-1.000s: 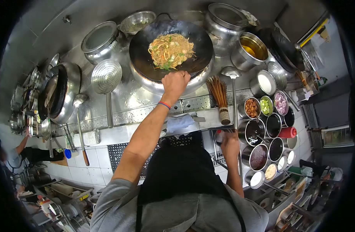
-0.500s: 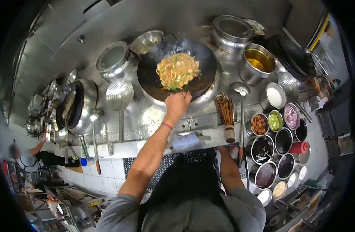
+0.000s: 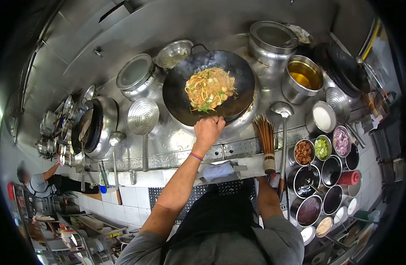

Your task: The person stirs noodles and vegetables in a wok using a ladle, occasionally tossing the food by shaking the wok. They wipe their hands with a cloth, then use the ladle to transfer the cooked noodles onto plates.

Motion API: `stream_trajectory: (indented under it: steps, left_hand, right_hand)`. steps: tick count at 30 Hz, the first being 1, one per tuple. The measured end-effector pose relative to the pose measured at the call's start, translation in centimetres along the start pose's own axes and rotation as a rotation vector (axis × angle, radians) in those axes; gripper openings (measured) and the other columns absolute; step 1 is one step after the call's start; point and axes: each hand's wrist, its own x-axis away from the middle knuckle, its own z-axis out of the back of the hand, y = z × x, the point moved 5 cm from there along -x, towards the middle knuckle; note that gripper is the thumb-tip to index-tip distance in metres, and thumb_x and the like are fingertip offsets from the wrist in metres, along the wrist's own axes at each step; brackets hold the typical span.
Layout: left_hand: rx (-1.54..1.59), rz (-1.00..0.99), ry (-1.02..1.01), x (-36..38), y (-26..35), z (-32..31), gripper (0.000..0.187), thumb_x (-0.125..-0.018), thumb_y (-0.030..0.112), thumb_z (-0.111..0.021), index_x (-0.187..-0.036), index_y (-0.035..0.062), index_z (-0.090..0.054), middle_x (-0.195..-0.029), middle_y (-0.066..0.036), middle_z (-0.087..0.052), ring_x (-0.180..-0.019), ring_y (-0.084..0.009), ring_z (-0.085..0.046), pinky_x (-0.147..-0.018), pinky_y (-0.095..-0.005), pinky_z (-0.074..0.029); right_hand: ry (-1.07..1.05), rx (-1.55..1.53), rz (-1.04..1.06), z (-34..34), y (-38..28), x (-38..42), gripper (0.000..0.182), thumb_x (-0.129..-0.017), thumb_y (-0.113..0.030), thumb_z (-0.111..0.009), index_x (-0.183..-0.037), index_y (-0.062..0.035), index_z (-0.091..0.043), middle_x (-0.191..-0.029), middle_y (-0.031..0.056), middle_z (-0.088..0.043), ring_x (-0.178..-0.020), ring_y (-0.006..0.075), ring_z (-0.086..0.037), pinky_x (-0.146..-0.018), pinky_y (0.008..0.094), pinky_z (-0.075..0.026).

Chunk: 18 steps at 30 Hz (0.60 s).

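Observation:
My left hand [image 3: 209, 131] is closed around the near edge of a dark wok [image 3: 178, 101], where a handle would be hidden under my fingers. The wok rests tilted slightly toward me on its burner. Stir-fried noodles [image 3: 209, 90] with vegetable pieces lie heaped in it, and thin smoke hangs over the far side. My right forearm [image 3: 268, 198] reaches down to the counter's front edge; the hand there is mostly hidden, so its fingers do not show. Close to it are a bamboo wok brush [image 3: 265, 141] and a long-handled ladle [image 3: 282, 109].
A perforated skimmer [image 3: 143, 119] and another ladle [image 3: 117, 138] lie left of the wok. To the right stand an oil pot [image 3: 303, 79], a white-filled container [image 3: 323, 117] and several sauce and ingredient pots [image 3: 308, 210]. A folded cloth [image 3: 218, 171] lies on the front ledge. Another person [image 3: 39, 182] works far left.
The whole scene has shifted slightly down and right as my head moved. Smoke over the wok looks thinner. My left hand keeps its grip on the wok.

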Motion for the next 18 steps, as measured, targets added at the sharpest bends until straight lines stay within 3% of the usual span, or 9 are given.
stream_trajectory:
  steps: [10, 16, 18]
  left_hand:
    - [0.007, 0.0, -0.007, 0.0, -0.1, -0.1, 0.035, -0.087, 0.033, -0.062, -0.065, 0.0064, -0.067, -0.067, -0.018, -0.066, -0.063, -0.0392, -0.065, -0.06, -0.049, -0.051]
    - [0.046, -0.018, 0.022, 0.2, -0.3, 0.0, 0.036, -0.088, 0.033, -0.061, -0.064, 0.0062, -0.064, -0.067, -0.017, -0.065, -0.062, -0.0381, -0.064, -0.059, -0.0482, -0.05]
    - [0.066, -0.019, 0.057, 0.3, -0.3, 0.3, 0.038, -0.088, 0.032, -0.061, -0.062, 0.005, -0.061, -0.068, -0.016, -0.064, -0.062, -0.0373, -0.063, -0.058, -0.0481, -0.048]
  right_hand:
    - [-0.051, 0.263, 0.17, -0.5, 0.7, -1.4, 0.054, -0.079, -0.045, -0.067, -0.121, -0.0119, -0.063, -0.112, 0.0179, -0.068, -0.103, 0.0321, -0.066, -0.088, 0.0405, -0.053]
    - [-0.045, 0.416, 0.254, -2.8, 3.1, 0.5, 0.054, -0.079, -0.046, -0.066, -0.121, -0.0118, -0.063, -0.113, 0.0179, -0.068, -0.104, 0.0327, -0.065, -0.089, 0.0406, -0.053]
    - [-0.039, 0.47, 0.287, -3.8, 6.7, 3.0, 0.055, -0.08, -0.046, -0.066, -0.122, -0.0118, -0.063, -0.113, 0.0178, -0.068, -0.104, 0.0329, -0.065, -0.089, 0.0407, -0.052]
